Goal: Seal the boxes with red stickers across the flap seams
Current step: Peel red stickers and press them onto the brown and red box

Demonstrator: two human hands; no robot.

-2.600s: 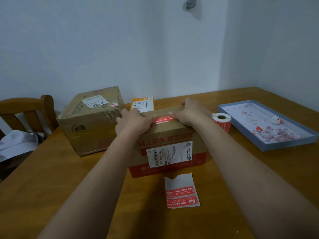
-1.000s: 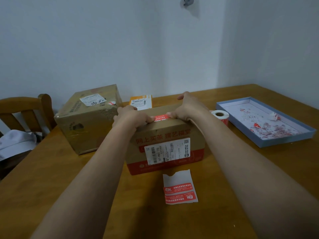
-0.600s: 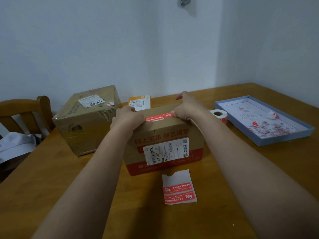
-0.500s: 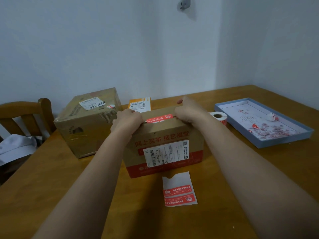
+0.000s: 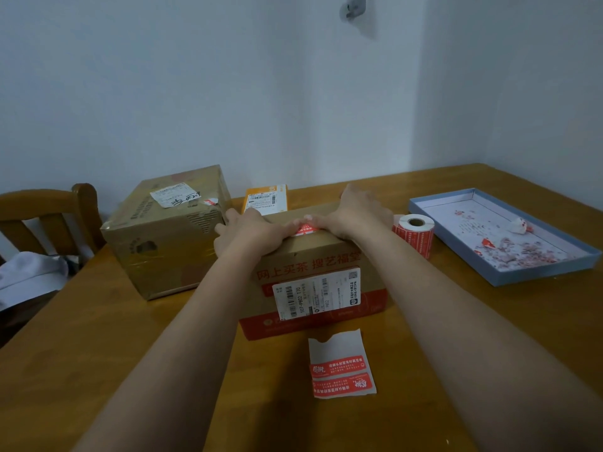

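Both hands point(image 5: 251, 231) point(image 5: 357, 213) press flat on the red sticker point(image 5: 305, 229).

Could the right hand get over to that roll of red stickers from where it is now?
Probably yes. The right hand presses on the box, and the sticker roll stands just to its right on the table, with nothing between them.

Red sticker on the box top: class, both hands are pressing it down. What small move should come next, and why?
Probably lift both hands to check the seal. The left hand and right hand lie flat on the box, thumbs meeting over the red sticker and hiding most of it. Two spare stickers wait nearby.
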